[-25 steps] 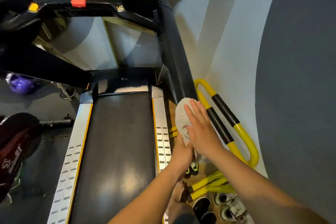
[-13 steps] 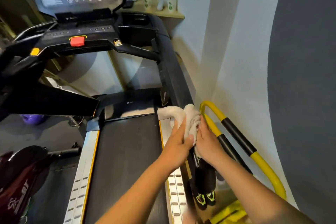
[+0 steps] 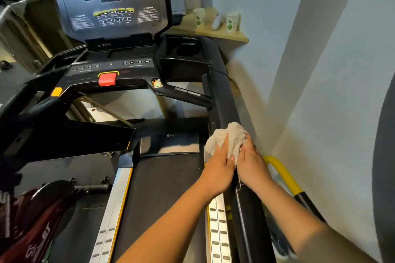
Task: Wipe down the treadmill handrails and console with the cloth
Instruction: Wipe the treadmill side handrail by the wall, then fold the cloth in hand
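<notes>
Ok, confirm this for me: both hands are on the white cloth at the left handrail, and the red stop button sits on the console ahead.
Wrong handrail. The head view shows the left hand and right hand on the white cloth at the right handrail, beside the wall. The red stop button does sit on the console ahead.

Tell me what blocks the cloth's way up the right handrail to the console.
Nothing visible does. The left hand presses and the right hand grips the cloth on the right handrail, and the rail runs bare up to the cup holder beside the console.
</notes>
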